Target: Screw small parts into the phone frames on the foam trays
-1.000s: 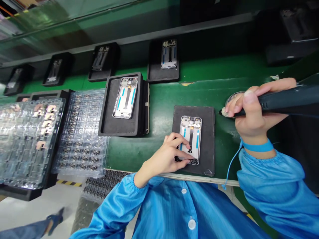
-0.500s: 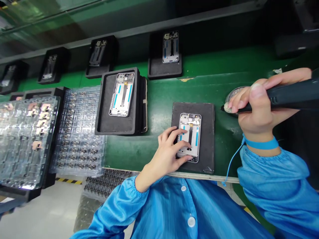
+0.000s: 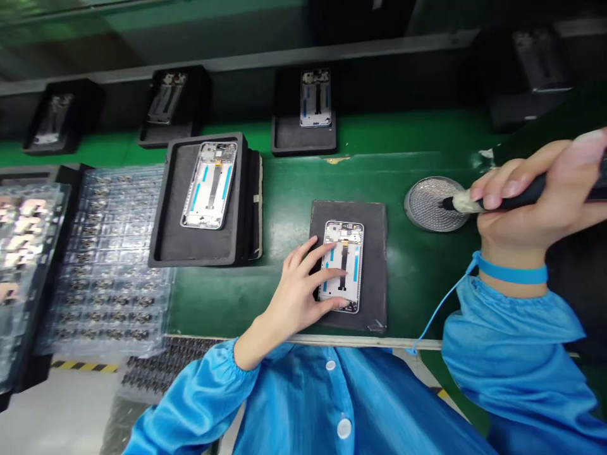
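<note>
My left hand (image 3: 301, 281) lies with spread fingers on a phone frame (image 3: 342, 268), which has blue strips and a dark central strip. That frame rests on a black foam pad (image 3: 374, 265) on the green bench. My right hand (image 3: 526, 202) grips a dark pen-shaped tool (image 3: 515, 196) with a pale wrapped tip. The tip sits at the right edge of a round metal mesh disc (image 3: 427, 203), and my fingers hide part of the tool.
A black foam tray (image 3: 161, 208) holds a second phone frame (image 3: 208, 185). Several more frames lie on black pads along the back. Clear blister trays (image 3: 107, 265) with small parts stand at left. The bench's front edge (image 3: 303, 341) runs below my hands.
The whole scene has shifted left and slightly down in view. The round mesh disc now shows fully, with the tool tip at its right edge. My left hand still lies on the frame.
</note>
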A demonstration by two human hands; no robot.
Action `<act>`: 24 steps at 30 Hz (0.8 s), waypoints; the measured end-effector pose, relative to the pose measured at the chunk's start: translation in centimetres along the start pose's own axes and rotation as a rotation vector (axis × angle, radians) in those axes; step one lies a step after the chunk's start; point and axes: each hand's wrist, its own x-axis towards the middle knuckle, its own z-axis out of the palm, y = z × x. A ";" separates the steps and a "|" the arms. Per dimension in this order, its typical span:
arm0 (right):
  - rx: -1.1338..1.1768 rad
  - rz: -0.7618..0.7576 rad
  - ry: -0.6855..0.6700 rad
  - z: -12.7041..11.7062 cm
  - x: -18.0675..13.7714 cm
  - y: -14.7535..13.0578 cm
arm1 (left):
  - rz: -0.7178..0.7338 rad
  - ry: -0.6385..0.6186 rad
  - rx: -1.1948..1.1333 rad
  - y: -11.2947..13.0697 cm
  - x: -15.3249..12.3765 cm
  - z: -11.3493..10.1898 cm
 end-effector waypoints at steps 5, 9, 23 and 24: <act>-0.031 -0.134 -0.141 -0.3 0.9 0.6 | 0.044 0.071 -0.012 -1.7 5.1 0.1; -0.041 -0.124 -0.173 -0.9 0.7 1.7 | -0.002 0.064 0.008 -1.5 8.5 -0.2; -0.109 -0.023 -0.268 -0.5 -0.6 1.2 | -0.066 -0.033 -0.021 -0.3 9.0 -0.8; -0.112 -0.015 -0.273 -0.6 -0.6 1.2 | -0.067 -0.033 -0.020 -0.2 9.0 -0.7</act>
